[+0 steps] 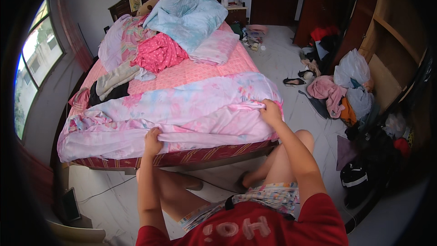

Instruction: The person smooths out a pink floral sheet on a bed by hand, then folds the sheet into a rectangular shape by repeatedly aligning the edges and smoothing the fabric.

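Observation:
A pink and pale blue floral sheet (191, 102) lies across the foot of the bed, folded over itself with creases along its near part. My left hand (153, 141) grips the sheet's near fold, left of the middle. Farther right, my right hand (272, 112) has its fingers closed on the same fabric near the bed's right corner. Below the sheet shows the side of a dark red patterned mattress (191, 153). A pink patterned bed cover (191, 73) spreads beyond the sheet.
On the bed are a light blue quilt (191, 17), a pink dotted cloth (160, 53), a folded pink blanket (216, 48) and black clothing (109, 94). Clothes (327, 92), a plastic bag (353, 68) and black shoes (294, 81) lie on the floor at right. A cable (106, 190) runs at left.

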A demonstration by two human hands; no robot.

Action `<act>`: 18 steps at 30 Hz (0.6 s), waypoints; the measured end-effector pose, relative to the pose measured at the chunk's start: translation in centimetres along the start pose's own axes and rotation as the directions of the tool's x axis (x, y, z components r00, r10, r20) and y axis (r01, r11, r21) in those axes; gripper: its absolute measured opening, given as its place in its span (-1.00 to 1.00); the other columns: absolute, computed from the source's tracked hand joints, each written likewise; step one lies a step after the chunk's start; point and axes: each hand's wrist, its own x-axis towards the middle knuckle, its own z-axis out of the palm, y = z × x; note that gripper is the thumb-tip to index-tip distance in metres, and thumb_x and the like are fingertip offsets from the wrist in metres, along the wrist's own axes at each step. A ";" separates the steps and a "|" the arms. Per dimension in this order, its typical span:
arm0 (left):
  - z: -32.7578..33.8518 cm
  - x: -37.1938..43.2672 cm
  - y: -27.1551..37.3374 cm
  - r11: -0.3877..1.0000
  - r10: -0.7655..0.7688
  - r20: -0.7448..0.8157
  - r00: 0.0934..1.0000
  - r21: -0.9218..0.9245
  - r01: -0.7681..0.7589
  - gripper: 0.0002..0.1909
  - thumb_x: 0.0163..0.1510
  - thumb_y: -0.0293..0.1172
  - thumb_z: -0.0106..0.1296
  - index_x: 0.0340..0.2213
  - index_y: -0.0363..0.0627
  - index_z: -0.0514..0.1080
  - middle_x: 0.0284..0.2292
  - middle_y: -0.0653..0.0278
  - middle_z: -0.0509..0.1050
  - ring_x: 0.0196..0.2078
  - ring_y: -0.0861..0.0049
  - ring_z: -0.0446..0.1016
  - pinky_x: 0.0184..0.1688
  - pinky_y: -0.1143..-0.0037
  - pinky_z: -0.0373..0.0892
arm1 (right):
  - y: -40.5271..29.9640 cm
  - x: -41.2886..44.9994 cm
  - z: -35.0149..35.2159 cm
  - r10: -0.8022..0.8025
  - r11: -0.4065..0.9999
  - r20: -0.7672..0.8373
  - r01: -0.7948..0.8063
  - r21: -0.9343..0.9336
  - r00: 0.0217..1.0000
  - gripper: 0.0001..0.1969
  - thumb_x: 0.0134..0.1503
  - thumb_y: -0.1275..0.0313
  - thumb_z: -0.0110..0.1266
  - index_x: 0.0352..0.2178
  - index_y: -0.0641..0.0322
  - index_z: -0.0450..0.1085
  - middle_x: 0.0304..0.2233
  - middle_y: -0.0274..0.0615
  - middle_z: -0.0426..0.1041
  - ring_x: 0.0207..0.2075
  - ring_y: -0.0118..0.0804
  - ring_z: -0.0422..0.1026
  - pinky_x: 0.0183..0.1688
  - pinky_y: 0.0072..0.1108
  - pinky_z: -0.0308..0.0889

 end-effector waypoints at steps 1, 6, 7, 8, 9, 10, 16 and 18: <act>-2.1 1.4 3.0 0.998 -0.058 0.048 0.997 -0.025 0.060 -0.73 -0.27 -0.58 -0.05 -0.40 -0.14 0.37 -0.27 0.04 0.42 -0.13 0.10 0.33 -0.09 0.29 0.23 | -0.1 0.1 -2.6 0.034 0.999 -0.001 -0.034 -0.008 0.999 -0.82 -0.11 0.49 0.04 -0.38 0.22 0.38 -0.41 -0.04 0.42 -0.31 0.03 0.40 -0.24 -0.34 0.28; -10.8 3.4 9.6 0.972 0.211 -0.504 0.838 0.194 -0.129 -0.78 -0.34 -0.76 -0.15 -0.53 -0.24 0.27 -0.48 0.05 0.33 -0.37 0.09 0.30 -0.34 0.34 0.24 | -5.1 1.4 -10.1 -0.215 0.958 -0.460 0.278 0.074 0.861 -0.86 -0.13 0.62 -0.04 -0.44 0.28 0.28 -0.44 -0.02 0.37 -0.35 0.06 0.36 -0.29 -0.32 0.26; -10.9 3.3 10.0 0.965 0.242 -0.582 0.776 0.225 -0.132 -0.78 -0.34 -0.76 -0.14 -0.54 -0.23 0.25 -0.47 0.08 0.33 -0.38 0.10 0.30 -0.35 0.35 0.23 | -4.9 1.3 -10.0 -0.238 0.923 -0.659 0.378 0.075 0.713 -0.84 -0.15 0.65 -0.04 -0.45 0.28 0.26 -0.41 -0.02 0.34 -0.33 0.05 0.35 -0.29 -0.32 0.26; -10.2 2.7 10.1 0.964 0.241 -0.538 0.808 0.227 -0.137 -0.80 -0.33 -0.76 -0.16 -0.56 -0.24 0.23 -0.46 0.08 0.32 -0.37 0.11 0.30 -0.34 0.38 0.24 | -4.1 0.8 -9.8 -0.336 0.909 -0.655 0.415 -0.037 0.677 -0.78 -0.18 0.71 -0.04 -0.43 0.28 0.24 -0.37 -0.03 0.30 -0.28 0.03 0.34 -0.28 -0.33 0.27; -9.7 1.7 10.1 0.960 0.247 -0.493 0.834 0.240 -0.143 -0.81 -0.32 -0.76 -0.17 -0.57 -0.25 0.20 -0.45 0.09 0.31 -0.37 0.12 0.30 -0.33 0.41 0.25 | -3.1 0.2 -9.3 -0.321 0.912 -0.659 0.409 -0.022 0.680 -0.78 -0.18 0.71 -0.04 -0.43 0.28 0.24 -0.37 -0.03 0.30 -0.28 0.03 0.34 -0.28 -0.33 0.27; -8.9 0.6 10.2 0.964 0.191 -0.304 0.933 0.239 -0.119 -0.81 -0.32 -0.76 -0.15 -0.57 -0.24 0.21 -0.44 0.09 0.32 -0.36 0.12 0.31 -0.33 0.38 0.25 | -1.6 -0.8 -8.1 -0.316 0.945 -0.474 0.319 -0.077 0.822 -0.79 -0.18 0.69 -0.03 -0.43 0.28 0.25 -0.35 -0.02 0.30 -0.28 0.02 0.34 -0.27 -0.33 0.28; -5.2 -2.6 7.6 0.980 -0.097 0.387 0.917 -0.124 0.156 -0.91 -0.18 -0.49 0.09 -0.57 -0.22 0.39 -0.49 0.23 0.43 -0.50 0.45 0.41 -0.45 0.49 0.31 | 6.1 -4.9 -2.9 0.004 1.000 0.026 -0.003 -0.008 1.000 -0.88 -0.13 0.58 -0.01 -0.46 0.26 0.32 -0.38 -0.13 0.36 -0.25 -0.05 0.33 -0.27 -0.35 0.29; -4.1 -0.7 8.8 0.973 -0.148 0.154 0.977 -0.154 0.172 -0.94 -0.16 -0.53 0.05 -0.57 -0.25 0.39 -0.56 0.22 0.43 -0.53 0.42 0.39 -0.47 0.50 0.28 | 5.7 -3.4 -3.3 0.008 0.998 -0.107 -0.002 0.057 0.994 -0.90 -0.13 0.56 0.01 -0.48 0.26 0.32 -0.40 -0.16 0.37 -0.26 -0.06 0.33 -0.27 -0.38 0.29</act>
